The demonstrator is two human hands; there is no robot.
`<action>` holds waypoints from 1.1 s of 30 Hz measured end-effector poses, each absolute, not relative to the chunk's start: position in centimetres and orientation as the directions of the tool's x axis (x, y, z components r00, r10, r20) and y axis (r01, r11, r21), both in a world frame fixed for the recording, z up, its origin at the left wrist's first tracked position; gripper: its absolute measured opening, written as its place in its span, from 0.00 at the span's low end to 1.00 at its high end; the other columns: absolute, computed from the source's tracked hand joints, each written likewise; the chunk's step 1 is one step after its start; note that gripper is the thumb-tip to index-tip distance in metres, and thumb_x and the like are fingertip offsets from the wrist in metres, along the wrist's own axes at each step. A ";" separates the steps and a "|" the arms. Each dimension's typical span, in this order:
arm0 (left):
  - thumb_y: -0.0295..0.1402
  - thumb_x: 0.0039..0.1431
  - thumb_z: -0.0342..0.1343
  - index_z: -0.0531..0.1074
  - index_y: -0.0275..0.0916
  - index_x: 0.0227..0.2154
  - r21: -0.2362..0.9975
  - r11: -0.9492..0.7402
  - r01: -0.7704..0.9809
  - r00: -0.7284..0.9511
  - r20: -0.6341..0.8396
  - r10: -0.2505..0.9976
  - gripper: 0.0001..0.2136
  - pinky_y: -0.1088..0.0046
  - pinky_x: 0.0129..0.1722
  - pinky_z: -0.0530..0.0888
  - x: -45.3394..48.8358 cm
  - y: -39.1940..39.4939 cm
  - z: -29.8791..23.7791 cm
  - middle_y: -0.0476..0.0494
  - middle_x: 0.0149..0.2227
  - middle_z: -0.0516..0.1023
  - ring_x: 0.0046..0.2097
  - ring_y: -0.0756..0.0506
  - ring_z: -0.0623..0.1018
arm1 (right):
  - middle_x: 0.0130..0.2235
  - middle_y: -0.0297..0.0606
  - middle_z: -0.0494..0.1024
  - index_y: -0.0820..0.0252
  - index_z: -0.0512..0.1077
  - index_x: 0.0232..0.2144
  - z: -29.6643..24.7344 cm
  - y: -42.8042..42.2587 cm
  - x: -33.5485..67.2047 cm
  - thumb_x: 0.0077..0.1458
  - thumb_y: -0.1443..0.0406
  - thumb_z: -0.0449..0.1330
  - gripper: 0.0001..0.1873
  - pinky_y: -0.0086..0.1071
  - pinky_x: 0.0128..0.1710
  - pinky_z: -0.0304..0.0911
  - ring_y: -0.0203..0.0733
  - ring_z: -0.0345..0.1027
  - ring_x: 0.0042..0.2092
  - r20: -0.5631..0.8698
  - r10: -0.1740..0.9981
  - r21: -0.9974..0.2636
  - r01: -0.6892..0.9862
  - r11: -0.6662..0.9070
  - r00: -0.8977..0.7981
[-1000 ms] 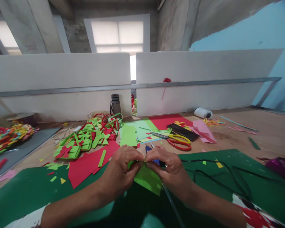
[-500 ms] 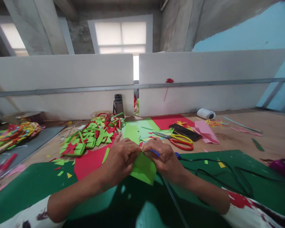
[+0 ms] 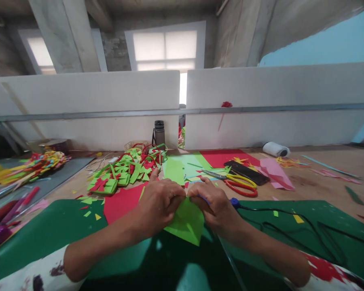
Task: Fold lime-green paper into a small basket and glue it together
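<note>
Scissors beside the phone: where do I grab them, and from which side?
Take the scissors by the red and yellow handle loops, coming from the right: they lie flat on the table, blades pointing left, loops at the right end. The left hand and right hand both pinch the light green paper.

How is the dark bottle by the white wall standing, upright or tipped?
Upright: the bottle stands on its base against the white partition, cap at the top.

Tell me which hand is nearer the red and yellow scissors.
Right. The right hand sits just this side of the scissors, slightly left of them; the left hand is farther left, beyond the light green sheet both hands pinch.
</note>
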State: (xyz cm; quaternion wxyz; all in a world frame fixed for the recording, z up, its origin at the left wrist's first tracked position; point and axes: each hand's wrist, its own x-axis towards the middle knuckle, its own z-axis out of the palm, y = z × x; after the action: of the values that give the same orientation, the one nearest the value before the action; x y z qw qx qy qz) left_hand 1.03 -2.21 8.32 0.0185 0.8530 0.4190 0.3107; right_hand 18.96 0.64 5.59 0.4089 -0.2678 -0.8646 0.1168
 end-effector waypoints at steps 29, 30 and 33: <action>0.43 0.55 0.55 0.73 0.32 0.42 0.890 0.213 -0.403 0.415 -0.030 0.909 0.19 0.61 0.45 0.69 -2.0 -0.8 0.9 0.34 0.38 0.78 0.41 0.38 0.76 | 0.23 0.29 0.65 0.61 0.65 0.23 3.2 1.1 18.9 0.42 0.49 0.63 0.21 0.26 0.23 0.53 0.31 0.56 0.24 -0.030 0.931 -1.000 0.003 -0.031 -0.364; 0.42 0.54 0.56 0.73 0.31 0.41 0.884 0.216 -0.414 0.415 -0.028 0.909 0.19 0.61 0.45 0.69 -1.9 -0.8 0.7 0.34 0.37 0.77 0.41 0.39 0.76 | 0.23 0.29 0.65 0.61 0.65 0.23 3.2 1.0 18.9 0.41 0.49 0.63 0.21 0.26 0.23 0.53 0.31 0.56 0.24 -0.042 0.933 -0.999 0.016 -0.039 -0.358; 0.40 0.52 0.59 0.74 0.30 0.37 0.880 0.207 -0.428 0.434 0.000 0.901 0.16 0.63 0.43 0.69 -1.9 -0.6 -0.2 0.35 0.34 0.77 0.38 0.41 0.76 | 0.22 0.29 0.65 0.61 0.66 0.24 2.9 0.9 18.9 0.42 0.48 0.62 0.22 0.26 0.22 0.53 0.31 0.56 0.24 -0.058 0.934 -0.998 0.057 -0.040 -0.352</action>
State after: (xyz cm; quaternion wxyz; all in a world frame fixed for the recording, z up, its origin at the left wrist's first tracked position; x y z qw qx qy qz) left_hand -1.87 -0.61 -0.15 0.7274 0.4336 0.2726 0.4566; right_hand 18.87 0.86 2.88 0.3770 -0.4264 -0.5812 0.5817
